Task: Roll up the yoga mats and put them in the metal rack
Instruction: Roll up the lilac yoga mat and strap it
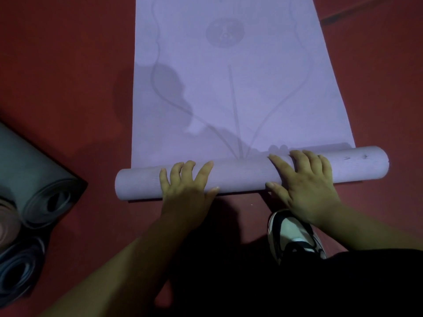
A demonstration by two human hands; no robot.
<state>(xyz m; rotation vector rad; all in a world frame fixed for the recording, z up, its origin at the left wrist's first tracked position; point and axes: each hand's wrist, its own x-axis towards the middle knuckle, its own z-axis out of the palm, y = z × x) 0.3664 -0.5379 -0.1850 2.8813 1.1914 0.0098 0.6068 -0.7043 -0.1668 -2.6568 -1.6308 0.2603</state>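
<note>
A lilac yoga mat [229,92] with a faint printed line pattern lies on the red floor, stretching away from me. Its near end is wound into a roll [240,172] lying crosswise. My left hand [187,186] presses on the roll left of centre, fingers spread over the top. My right hand [304,179] presses on the roll right of centre, fingers reaching over its far side and thumb on the near side. No metal rack is in view.
Rolled mats lie at the left edge: a grey-green one [39,184], a pinkish one [6,223] and a dark blue one [18,271]. My black and white shoe [295,236] stands just behind the roll. Red floor [68,65] surrounds the mat.
</note>
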